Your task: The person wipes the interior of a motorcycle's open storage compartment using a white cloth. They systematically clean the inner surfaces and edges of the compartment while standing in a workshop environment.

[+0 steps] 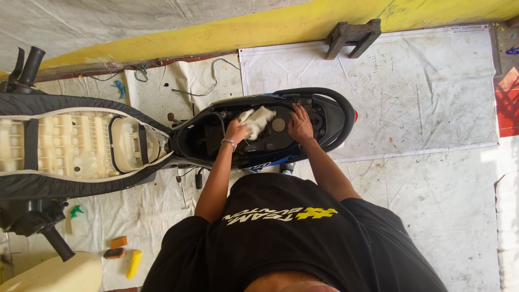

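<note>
- Black-shirted person leans over the scooter's open underseat compartment (216, 135).
- Left hand (236, 131) grips a white rag (257, 120) on the tray there.
- Right hand (300, 124) lies flat, fingers spread, empty; best it braces while wiping works methodically toward the edges.

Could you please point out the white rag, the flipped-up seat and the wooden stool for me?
white rag (257, 120), head view, middle of the cloth
flipped-up seat (70, 146), head view, pale underside
wooden stool (352, 35), head view, top bar

The left hand (236, 131) is curled shut, its fingers gripping. The right hand (300, 124) lies flat with fingers spread. Both arms reach forward.
</note>
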